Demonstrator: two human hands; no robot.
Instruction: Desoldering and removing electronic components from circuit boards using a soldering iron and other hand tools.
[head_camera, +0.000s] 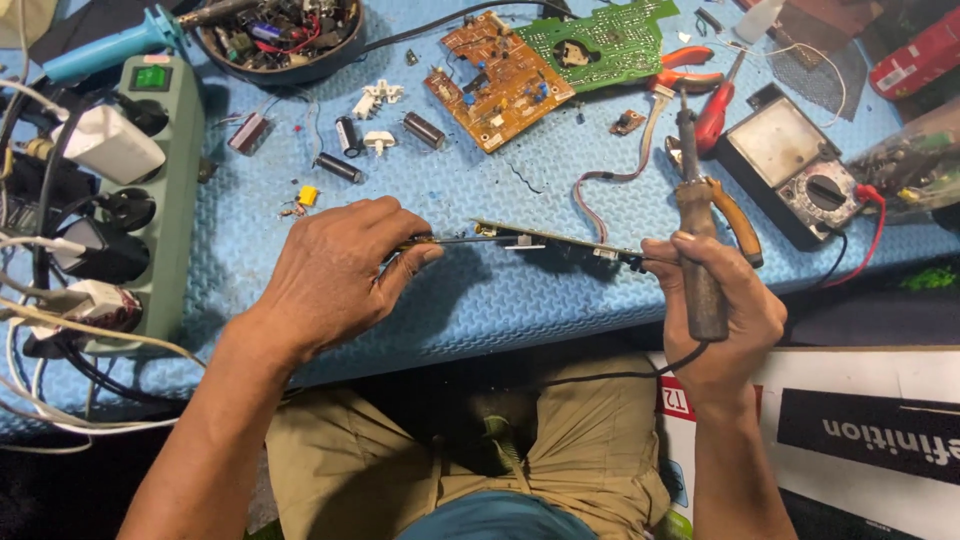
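My left hand (335, 275) pinches the left end of a thin green circuit board (560, 241), held edge-on just above the blue foam mat (480, 300). My right hand (715, 310) steadies the board's right end with its fingertips and at the same time grips the brown wooden handle of a soldering iron (697, 230), which points upward and away from me. The iron's black cord runs down over my lap.
A brown circuit board (497, 80) and a green one (600, 40) lie farther back, with loose capacitors (425, 130), red pliers (715, 105) and an analogue multimeter (790, 165) to the right. A green power strip (160, 190) crowded with plugs lines the left. A parts bowl (280, 35) sits top left.
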